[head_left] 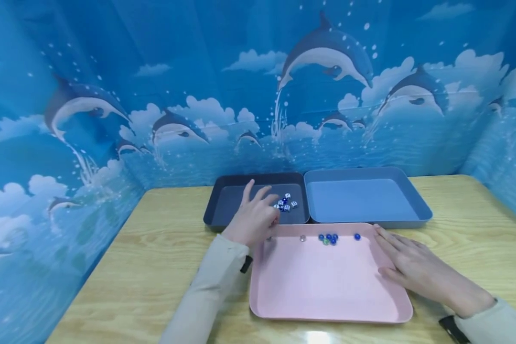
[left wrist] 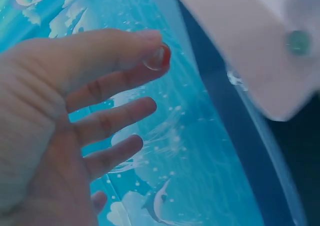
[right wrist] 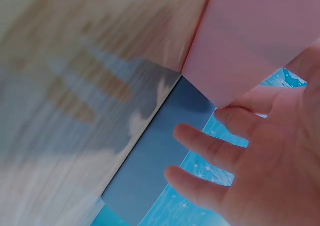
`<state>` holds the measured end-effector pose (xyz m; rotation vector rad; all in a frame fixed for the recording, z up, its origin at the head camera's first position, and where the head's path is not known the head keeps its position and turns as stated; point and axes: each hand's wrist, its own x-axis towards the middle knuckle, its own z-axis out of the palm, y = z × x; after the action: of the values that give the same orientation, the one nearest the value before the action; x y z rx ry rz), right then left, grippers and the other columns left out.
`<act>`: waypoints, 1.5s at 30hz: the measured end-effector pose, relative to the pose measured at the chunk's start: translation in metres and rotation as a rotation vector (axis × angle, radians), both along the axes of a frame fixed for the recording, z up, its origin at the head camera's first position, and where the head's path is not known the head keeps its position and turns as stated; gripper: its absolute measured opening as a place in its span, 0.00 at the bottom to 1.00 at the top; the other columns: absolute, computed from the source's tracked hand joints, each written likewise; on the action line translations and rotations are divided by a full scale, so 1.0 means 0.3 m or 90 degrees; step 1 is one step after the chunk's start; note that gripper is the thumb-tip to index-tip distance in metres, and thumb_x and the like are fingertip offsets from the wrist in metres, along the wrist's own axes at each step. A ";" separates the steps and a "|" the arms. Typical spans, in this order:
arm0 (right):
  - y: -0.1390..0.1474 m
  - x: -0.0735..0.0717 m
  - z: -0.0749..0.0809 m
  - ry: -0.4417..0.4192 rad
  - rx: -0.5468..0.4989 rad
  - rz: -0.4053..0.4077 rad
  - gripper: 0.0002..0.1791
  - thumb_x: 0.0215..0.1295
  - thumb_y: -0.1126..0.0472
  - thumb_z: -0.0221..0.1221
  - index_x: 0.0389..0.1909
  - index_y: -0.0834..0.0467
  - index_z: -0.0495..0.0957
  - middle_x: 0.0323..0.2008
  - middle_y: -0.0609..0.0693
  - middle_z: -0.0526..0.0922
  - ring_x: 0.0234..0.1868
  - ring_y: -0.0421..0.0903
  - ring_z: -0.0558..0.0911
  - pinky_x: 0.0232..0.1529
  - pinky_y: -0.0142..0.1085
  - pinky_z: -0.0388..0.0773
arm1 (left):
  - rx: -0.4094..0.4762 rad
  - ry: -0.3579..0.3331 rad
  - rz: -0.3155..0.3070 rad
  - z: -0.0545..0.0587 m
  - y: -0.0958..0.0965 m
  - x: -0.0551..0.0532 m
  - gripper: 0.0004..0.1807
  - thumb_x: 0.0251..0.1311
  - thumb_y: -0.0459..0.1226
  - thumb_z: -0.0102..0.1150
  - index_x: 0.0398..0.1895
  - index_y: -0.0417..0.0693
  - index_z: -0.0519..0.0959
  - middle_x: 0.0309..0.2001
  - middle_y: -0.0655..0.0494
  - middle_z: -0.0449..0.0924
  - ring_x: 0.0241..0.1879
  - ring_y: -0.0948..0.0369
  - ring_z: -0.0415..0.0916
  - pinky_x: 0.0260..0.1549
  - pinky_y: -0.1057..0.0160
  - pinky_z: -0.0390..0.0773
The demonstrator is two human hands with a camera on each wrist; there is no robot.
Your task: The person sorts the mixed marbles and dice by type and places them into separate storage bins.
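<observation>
My left hand [head_left: 253, 217] is over the near edge of the dark tray [head_left: 223, 205], beside the pink tray's far left corner. Its thumb and index finger pinch a small clear glass marble [left wrist: 156, 59] with red showing at its edge; the other fingers are spread. My right hand [head_left: 413, 263] rests on the right rim of the pink tray [head_left: 327, 286], fingers fairly straight and touching the tray's corner. Along that tray's far side lie several blue marbles [head_left: 328, 237], a green marble [head_left: 326, 241], a lone blue marble [head_left: 357, 236] and a clear piece [head_left: 303, 238].
Several white and blue dice [head_left: 287, 203] lie in the right part of the dark tray. A blue tray [head_left: 361, 196] adjoins it on the right, behind the pink one. All stand on a wood-grain table [head_left: 155, 267], with a dolphin-print cloth [head_left: 189, 157] hanging behind.
</observation>
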<state>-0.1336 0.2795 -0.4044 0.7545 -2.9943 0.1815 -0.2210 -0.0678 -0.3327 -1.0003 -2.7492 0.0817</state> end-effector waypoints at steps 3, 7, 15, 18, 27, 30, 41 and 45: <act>-0.002 0.003 0.001 -0.006 -0.007 -0.005 0.46 0.67 0.52 0.66 0.73 0.78 0.56 0.72 0.75 0.59 0.66 0.75 0.66 0.60 0.69 0.66 | 0.005 -0.013 0.002 0.036 0.024 -0.023 0.01 0.60 0.41 0.73 0.34 0.57 0.91 0.65 0.51 0.77 0.74 0.47 0.58 0.74 0.36 0.38; 0.002 0.008 0.005 0.007 -0.007 -0.003 0.48 0.66 0.52 0.67 0.72 0.79 0.55 0.70 0.77 0.59 0.66 0.76 0.66 0.60 0.69 0.66 | 0.019 -0.009 0.000 0.067 0.053 -0.060 0.03 0.62 0.41 0.71 0.34 0.56 0.91 0.65 0.50 0.75 0.73 0.46 0.59 0.73 0.35 0.40; 0.003 0.011 0.018 0.005 -0.004 0.005 0.45 0.65 0.51 0.67 0.69 0.80 0.61 0.70 0.77 0.60 0.67 0.76 0.65 0.60 0.69 0.66 | 0.042 -0.031 0.006 0.098 0.115 -0.126 0.04 0.66 0.43 0.68 0.38 0.57 0.90 0.68 0.51 0.72 0.74 0.47 0.56 0.74 0.37 0.37; 0.009 0.012 0.020 -0.002 -0.002 0.003 0.46 0.65 0.51 0.67 0.69 0.80 0.60 0.70 0.78 0.59 0.67 0.76 0.65 0.60 0.69 0.66 | 0.044 -0.039 0.012 0.106 0.142 -0.144 0.06 0.68 0.43 0.66 0.40 0.57 0.90 0.69 0.51 0.71 0.75 0.48 0.55 0.74 0.37 0.37; 0.025 0.005 0.012 0.010 -0.021 0.027 0.43 0.62 0.53 0.70 0.64 0.81 0.65 0.67 0.79 0.63 0.64 0.77 0.67 0.58 0.68 0.69 | -0.017 -0.032 -0.005 0.104 0.275 -0.227 0.07 0.70 0.44 0.62 0.41 0.60 0.90 0.65 0.57 0.75 0.73 0.53 0.59 0.74 0.40 0.41; 0.019 0.004 0.013 0.022 -0.033 0.037 0.42 0.60 0.55 0.71 0.63 0.82 0.67 0.67 0.79 0.64 0.64 0.77 0.68 0.58 0.67 0.70 | -0.021 -0.066 -0.001 0.092 0.311 -0.259 0.07 0.71 0.45 0.62 0.41 0.60 0.89 0.61 0.59 0.76 0.69 0.55 0.63 0.75 0.41 0.41; 0.002 0.004 0.030 0.051 -0.049 0.054 0.41 0.57 0.56 0.73 0.60 0.82 0.70 0.67 0.80 0.62 0.65 0.77 0.66 0.60 0.67 0.68 | 0.020 -0.145 0.058 0.057 0.372 -0.335 0.08 0.72 0.44 0.61 0.45 0.60 0.89 0.52 0.61 0.78 0.58 0.58 0.69 0.74 0.44 0.47; 0.017 0.011 0.029 0.043 -0.039 0.047 0.41 0.57 0.55 0.73 0.60 0.82 0.70 0.67 0.80 0.62 0.65 0.77 0.65 0.61 0.67 0.67 | 0.019 -0.145 0.066 0.040 0.390 -0.345 0.08 0.71 0.45 0.61 0.45 0.60 0.89 0.52 0.61 0.78 0.59 0.58 0.69 0.74 0.44 0.47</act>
<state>-0.1303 0.2845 -0.3958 0.8482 -2.8859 0.2450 -0.3246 0.0492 -0.3205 -0.9108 -2.9982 -0.0601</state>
